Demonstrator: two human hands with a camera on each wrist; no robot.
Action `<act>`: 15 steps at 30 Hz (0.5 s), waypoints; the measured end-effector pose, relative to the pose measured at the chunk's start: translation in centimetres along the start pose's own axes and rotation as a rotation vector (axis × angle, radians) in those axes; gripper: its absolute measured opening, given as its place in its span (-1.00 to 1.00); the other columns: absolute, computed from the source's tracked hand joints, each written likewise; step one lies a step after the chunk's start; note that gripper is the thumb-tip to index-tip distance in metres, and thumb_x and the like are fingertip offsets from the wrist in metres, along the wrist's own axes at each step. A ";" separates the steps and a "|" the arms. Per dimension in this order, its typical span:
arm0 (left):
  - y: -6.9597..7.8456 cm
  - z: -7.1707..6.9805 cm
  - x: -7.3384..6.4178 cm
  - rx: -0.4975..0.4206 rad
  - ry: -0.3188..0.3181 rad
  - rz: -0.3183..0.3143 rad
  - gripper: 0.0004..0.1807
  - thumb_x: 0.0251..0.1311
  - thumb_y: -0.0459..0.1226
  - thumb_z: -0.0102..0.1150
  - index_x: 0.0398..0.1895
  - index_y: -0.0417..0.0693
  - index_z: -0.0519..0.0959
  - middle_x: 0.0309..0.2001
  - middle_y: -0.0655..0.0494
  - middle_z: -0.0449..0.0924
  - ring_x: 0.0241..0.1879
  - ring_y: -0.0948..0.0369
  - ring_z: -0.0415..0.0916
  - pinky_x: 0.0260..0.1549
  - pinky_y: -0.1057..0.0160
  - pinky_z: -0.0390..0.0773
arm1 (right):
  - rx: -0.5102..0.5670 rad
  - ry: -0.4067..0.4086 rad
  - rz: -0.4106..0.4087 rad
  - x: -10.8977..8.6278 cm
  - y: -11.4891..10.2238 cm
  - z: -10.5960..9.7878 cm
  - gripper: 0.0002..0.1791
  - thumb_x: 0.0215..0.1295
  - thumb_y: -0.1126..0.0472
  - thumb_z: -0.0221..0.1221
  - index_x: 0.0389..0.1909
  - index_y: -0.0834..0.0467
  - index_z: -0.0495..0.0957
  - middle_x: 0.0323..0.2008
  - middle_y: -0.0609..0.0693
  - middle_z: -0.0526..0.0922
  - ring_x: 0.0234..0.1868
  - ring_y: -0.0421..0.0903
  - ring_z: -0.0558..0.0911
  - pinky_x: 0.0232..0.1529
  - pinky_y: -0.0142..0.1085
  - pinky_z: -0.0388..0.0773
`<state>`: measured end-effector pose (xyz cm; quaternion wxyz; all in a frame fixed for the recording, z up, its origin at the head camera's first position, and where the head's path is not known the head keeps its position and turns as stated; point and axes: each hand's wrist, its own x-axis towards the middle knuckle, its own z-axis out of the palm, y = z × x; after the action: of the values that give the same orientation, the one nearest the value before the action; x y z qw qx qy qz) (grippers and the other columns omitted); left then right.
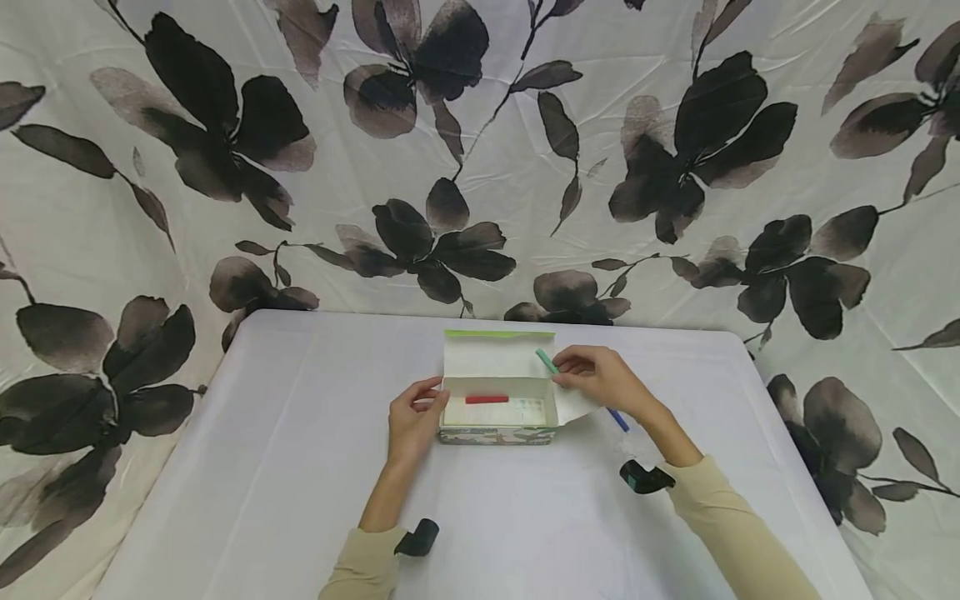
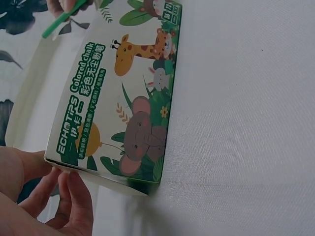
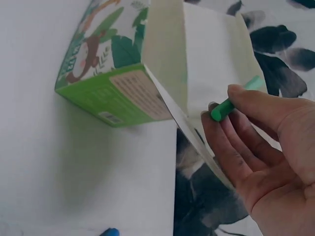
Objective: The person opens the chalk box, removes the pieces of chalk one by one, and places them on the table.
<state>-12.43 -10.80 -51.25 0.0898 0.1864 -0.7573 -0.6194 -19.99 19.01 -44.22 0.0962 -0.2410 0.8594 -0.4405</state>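
An opened cardboard box of colored chalk (image 1: 495, 436) stands on the table, its lid raised at the back and a side flap folded out to the right. One red chalk stick (image 1: 487, 399) lies inside. My left hand (image 1: 411, 423) holds the box at its left end; in the left wrist view the thumb meets the corner and curled fingers touch the end below. Between thumb and fingers, my right hand (image 1: 600, 379) pinches a green chalk stick (image 3: 238, 100) above the box's right end, beside the flap. A blue chalk stick (image 1: 618, 420) lies on the table under the right wrist.
A white cloth covers the table (image 1: 262, 500). Behind it hangs a curtain (image 1: 517, 167) with dark printed flowers. Both sleeves (image 1: 742, 517) are beige, and a small black device (image 1: 647, 477) sits at each wrist.
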 end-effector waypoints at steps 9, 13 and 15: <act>0.0 -0.3 -0.1 0.001 -0.027 0.000 -0.69 0.31 -0.31 0.33 0.10 -0.17 0.70 -0.12 -0.06 0.64 -0.24 0.16 0.53 -0.34 0.42 0.47 | 0.104 0.045 0.078 -1.6 1.1 -2.2 -0.63 0.39 0.21 0.32 0.12 0.30 0.61 -0.05 0.15 0.71 0.00 0.02 0.70 -0.01 -0.32 0.62; 0.0 -0.5 -0.2 0.004 -0.027 0.005 -0.70 0.31 -0.31 0.33 0.09 -0.15 0.70 -0.13 -0.06 0.64 -0.23 0.13 0.53 -0.33 0.42 0.46 | 0.131 0.076 0.123 -2.3 1.5 -3.0 -0.60 0.42 0.18 0.31 0.16 0.32 0.57 -0.01 0.20 0.70 0.01 -0.04 0.71 0.02 -0.35 0.60; 0.0 -0.5 -0.2 0.000 -0.028 0.006 -0.69 0.31 -0.32 0.34 0.09 -0.16 0.70 -0.13 -0.07 0.64 -0.23 0.12 0.53 -0.34 0.43 0.46 | 0.140 0.092 0.143 -2.6 1.7 -3.3 -0.58 0.43 0.17 0.29 0.18 0.33 0.56 0.02 0.22 0.69 0.01 -0.11 0.71 0.02 -0.38 0.60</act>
<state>-12.05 -11.21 -51.10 0.0811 0.1755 -0.7589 -0.6219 -19.54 23.54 -43.77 0.1043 -0.1513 0.8450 -0.5022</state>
